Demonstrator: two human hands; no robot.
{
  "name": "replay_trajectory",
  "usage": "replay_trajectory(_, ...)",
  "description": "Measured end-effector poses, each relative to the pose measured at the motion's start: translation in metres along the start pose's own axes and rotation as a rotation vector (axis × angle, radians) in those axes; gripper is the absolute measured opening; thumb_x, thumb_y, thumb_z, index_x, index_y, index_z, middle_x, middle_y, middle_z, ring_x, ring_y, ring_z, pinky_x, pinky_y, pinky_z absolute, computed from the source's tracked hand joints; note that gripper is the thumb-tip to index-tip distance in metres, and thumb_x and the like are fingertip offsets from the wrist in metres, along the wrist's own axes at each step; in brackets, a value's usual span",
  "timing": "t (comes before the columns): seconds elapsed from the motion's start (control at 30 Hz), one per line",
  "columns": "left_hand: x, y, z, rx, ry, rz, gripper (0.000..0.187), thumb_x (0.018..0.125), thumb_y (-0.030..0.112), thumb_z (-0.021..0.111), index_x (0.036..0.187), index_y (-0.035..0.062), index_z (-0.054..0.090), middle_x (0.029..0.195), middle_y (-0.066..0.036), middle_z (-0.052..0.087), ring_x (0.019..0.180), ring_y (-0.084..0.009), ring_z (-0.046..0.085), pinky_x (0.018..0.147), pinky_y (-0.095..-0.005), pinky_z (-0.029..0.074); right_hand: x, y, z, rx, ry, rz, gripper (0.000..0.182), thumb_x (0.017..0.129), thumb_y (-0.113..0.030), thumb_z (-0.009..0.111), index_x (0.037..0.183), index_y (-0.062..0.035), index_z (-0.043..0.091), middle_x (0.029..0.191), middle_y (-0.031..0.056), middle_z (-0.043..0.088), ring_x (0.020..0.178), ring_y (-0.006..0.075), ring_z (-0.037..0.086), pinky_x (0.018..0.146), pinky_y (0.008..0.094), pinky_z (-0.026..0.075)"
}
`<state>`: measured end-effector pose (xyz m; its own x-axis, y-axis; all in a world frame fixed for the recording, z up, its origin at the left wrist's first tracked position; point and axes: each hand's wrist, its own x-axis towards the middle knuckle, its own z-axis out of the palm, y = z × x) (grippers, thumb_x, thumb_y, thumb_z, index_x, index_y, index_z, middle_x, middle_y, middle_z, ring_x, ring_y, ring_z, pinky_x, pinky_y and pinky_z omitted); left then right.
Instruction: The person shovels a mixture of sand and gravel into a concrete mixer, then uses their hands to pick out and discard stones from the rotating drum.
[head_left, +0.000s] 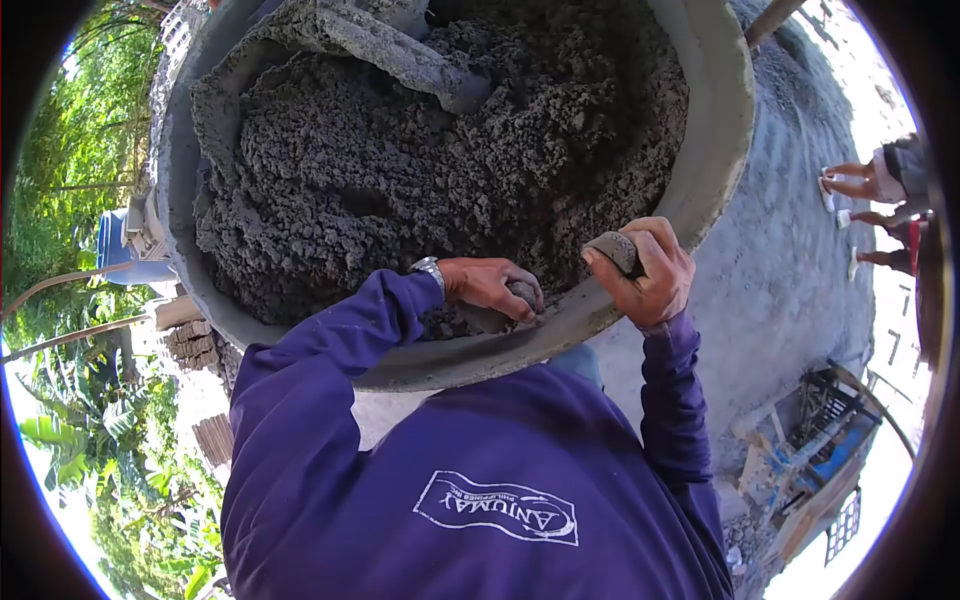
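A large round mixer drum (715,90), its wall coated in cement, stands in front of me, holding crumbly grey mortar mix (400,170). A mortar-caked mixing blade (400,60) crosses its upper part. My left hand (490,284), with a metal watch at the wrist, reaches inside the near rim, its fingers curled round a grey lump (522,292). At the right of the rim, my right hand (650,272) grips a rounded grey chunk (615,252) between thumb and fingers; its exact kind I cannot tell.
Grey concrete ground (800,260) extends to the right, where several people's legs (855,190) show. Scrap wood and debris (810,450) lie at lower right. On the left are a blue container (115,245), stacked blocks (192,345) and green plants (105,130).
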<state>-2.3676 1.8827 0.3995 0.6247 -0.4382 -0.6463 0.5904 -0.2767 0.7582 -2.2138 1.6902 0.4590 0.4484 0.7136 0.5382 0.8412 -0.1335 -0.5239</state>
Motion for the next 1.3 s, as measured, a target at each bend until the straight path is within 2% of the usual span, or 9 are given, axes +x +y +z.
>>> replay_trajectory(0.13, -0.049, 0.023, 0.022, -0.758, 0.333, 0.336, 0.038, 0.094, 0.032, 0.053, 0.117, 0.0031, 0.058, 0.105, -0.008, 0.063, 0.096, -0.0158, 0.06, 0.087, -0.0317, 0.048, 0.0, -0.036, -0.011, -0.003, 0.035, 0.027, 0.032, 0.068, -0.027, 0.083, 0.076, -0.0054, 0.06, 0.081, 0.0052, 0.058, 0.061, 0.0234, 0.06, 0.054, 0.0343, 0.049)
replay_trajectory(0.37, -0.088, 0.013, 0.107, 0.022, 0.308, 0.191, 0.03, 0.091, 0.022, 0.061, 0.115, 0.0035, 0.058, 0.1, -0.005, 0.064, 0.091, -0.0108, 0.059, 0.083, -0.0271, 0.048, -0.025, -0.092, -0.022, 0.181, 0.081, 0.098, 0.032, 0.07, -0.025, 0.082, 0.094, -0.0064, 0.069, 0.084, 0.0067, 0.061, 0.07, 0.0223, 0.064, 0.06, 0.0328, 0.05)
replay_trajectory(0.57, -0.117, 0.054, 0.142, -0.512, 0.684, 0.26, 0.041, 0.089, 0.025, 0.061, 0.122, 0.0037, 0.049, 0.097, -0.012, 0.064, 0.075, -0.0177, 0.065, 0.061, -0.0275, 0.054, -0.053, -0.115, -0.051, 1.25, 0.467, 0.772, 0.037, 0.081, -0.028, 0.076, 0.106, -0.0068, 0.06, 0.089, 0.0015, 0.063, 0.074, 0.0097, 0.06, 0.058, 0.0262, 0.049)
replay_trajectory(0.77, -0.106, 0.122, 0.205, -0.458, 0.588, 0.653, 0.055, 0.092, 0.039, 0.053, 0.133, 0.006, 0.037, 0.108, -0.02, 0.061, 0.076, -0.0243, 0.067, 0.05, -0.0309, 0.057, -0.174, -0.084, -0.085, 1.347, 0.622, 0.916, 0.039, 0.081, -0.027, 0.074, 0.108, -0.01, 0.053, 0.089, 0.0047, 0.063, 0.071, 0.0132, 0.063, 0.048, 0.0259, 0.049)
replay_trajectory(0.9, 0.003, 0.128, 0.263, -0.405, 0.434, 0.462, 0.054, 0.093, 0.04, 0.056, 0.133, 0.0082, 0.039, 0.105, -0.019, 0.062, 0.077, -0.0243, 0.067, 0.051, -0.0323, 0.057, -0.307, -0.015, -0.075, 1.304, 0.691, 1.297, 0.043, 0.083, -0.03, 0.072, 0.11, -0.0098, 0.045, 0.092, 0.0128, 0.065, 0.065, 0.0233, 0.068, 0.042, 0.0336, 0.05)
replay_trajectory(1.07, 0.195, 0.029, 0.302, -0.515, 0.248, 0.016, 0.039, 0.089, 0.05, 0.058, 0.108, 0.0164, 0.056, 0.097, -0.012, 0.067, 0.076, -0.0245, 0.066, 0.055, -0.0421, 0.054, -0.493, 0.038, -0.029, 1.151, 1.001, 1.751, 0.094, 0.076, -0.037, 0.075, 0.144, 0.002, 0.023, 0.092, 0.0186, 0.067, 0.055, 0.0252, 0.065, 0.037, 0.0404, 0.048)
replay_trajectory(1.17, 0.261, -0.063, 0.308, -0.464, 0.357, -0.263, 0.035, 0.087, 0.046, 0.06, 0.106, 0.0167, 0.054, 0.095, -0.011, 0.065, 0.08, -0.0289, 0.064, 0.062, -0.0495, 0.052, -0.568, 0.017, -0.023, 1.091, 0.903, 1.917, 0.093, 0.068, -0.047, 0.076, 0.136, 0.0066, 0.041, 0.113, 0.0223, 0.063, 0.088, 0.0313, 0.068, 0.059, 0.0424, 0.056)
replay_trajectory(1.2, 0.279, -0.083, 0.317, -0.43, 0.365, -0.316, 0.033, 0.088, 0.041, 0.059, 0.107, 0.015, 0.052, 0.097, -0.01, 0.064, 0.082, -0.031, 0.064, 0.061, -0.0546, 0.052, -0.608, 0.033, 0.019, 0.817, 0.872, 1.918, 0.069, 0.07, -0.043, 0.076, 0.116, 0.0038, 0.056, 0.089, 0.0159, 0.067, 0.062, 0.0249, 0.067, 0.041, 0.0381, 0.052)
replay_trajectory(1.3, 0.315, -0.106, 0.349, -0.367, 0.412, -0.51, 0.036, 0.087, 0.037, 0.061, 0.114, 0.0143, 0.053, 0.111, -0.01, 0.061, 0.099, -0.0346, 0.06, 0.071, -0.0628, 0.048, -0.647, -0.002, -0.017, 0.941, 0.888, 1.985, 0.067, 0.07, -0.044, 0.076, 0.116, 0.0006, 0.058, 0.097, 0.0171, 0.068, 0.063, 0.0264, 0.068, 0.046, 0.0405, 0.055)
